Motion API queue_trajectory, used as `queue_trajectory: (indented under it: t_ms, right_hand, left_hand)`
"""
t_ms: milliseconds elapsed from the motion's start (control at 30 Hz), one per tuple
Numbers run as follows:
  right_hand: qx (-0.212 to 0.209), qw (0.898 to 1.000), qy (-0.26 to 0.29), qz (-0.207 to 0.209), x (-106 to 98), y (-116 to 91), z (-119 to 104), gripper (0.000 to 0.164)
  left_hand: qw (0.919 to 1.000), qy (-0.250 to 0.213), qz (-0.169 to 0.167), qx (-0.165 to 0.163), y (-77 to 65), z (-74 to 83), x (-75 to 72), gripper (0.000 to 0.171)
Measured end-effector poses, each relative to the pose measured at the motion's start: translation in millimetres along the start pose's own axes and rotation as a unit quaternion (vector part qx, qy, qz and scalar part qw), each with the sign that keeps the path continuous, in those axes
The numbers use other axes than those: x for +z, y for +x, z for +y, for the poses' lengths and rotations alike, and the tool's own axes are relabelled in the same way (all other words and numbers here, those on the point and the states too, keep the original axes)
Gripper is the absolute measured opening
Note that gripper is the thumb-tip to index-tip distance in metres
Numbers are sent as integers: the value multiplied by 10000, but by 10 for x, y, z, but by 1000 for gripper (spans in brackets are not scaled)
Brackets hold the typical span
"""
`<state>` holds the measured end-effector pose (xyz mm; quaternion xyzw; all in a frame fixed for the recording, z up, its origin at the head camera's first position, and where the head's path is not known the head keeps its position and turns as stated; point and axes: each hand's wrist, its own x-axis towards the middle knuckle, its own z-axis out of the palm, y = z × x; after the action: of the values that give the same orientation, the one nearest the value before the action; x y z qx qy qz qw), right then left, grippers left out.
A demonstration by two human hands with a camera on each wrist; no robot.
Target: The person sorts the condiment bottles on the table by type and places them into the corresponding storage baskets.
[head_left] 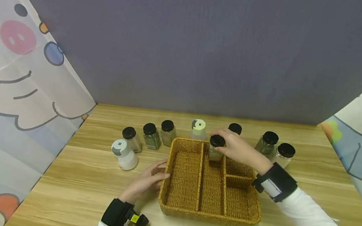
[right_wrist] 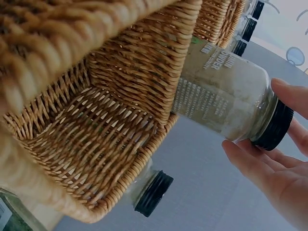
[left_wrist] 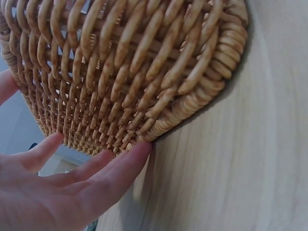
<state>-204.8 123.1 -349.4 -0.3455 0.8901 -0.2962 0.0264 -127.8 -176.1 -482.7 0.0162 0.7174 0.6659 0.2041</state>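
My right hand pinches a glass spice jar just below its black lid. Pale powder fills this jar, and its label shows the word "powder". It is upright at the back end of the middle compartment of a woven basket, its lower part inside the walls. On the basket's left side, my left hand touches the outer wall with spread, fairly straight fingers, its thumb at the rim.
Left of the basket stand a white-capped jar and several black-lidded jars. A pale-capped jar and another black-lidded jar are behind it. Two more jars stand at the back right, near a grey wall.
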Motion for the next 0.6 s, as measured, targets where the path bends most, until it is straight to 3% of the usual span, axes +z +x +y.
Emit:
queue_trajectory:
  t_ms: [167, 367, 600]
  right_hand:
    - [-85, 9999, 64, -49, 32, 11, 13, 41]
    - [-411, 9991, 7, 46, 79, 20, 41, 38]
    - [-211, 9997, 57, -89, 116, 43, 61, 42]
  left_hand:
    - [9999, -103, -57, 44, 14, -17, -8, 74]
    - [9999, 7, -63, 94, -42, 70, 23, 74]
    - [10000, 55, 10, -19, -133, 233, 90, 70]
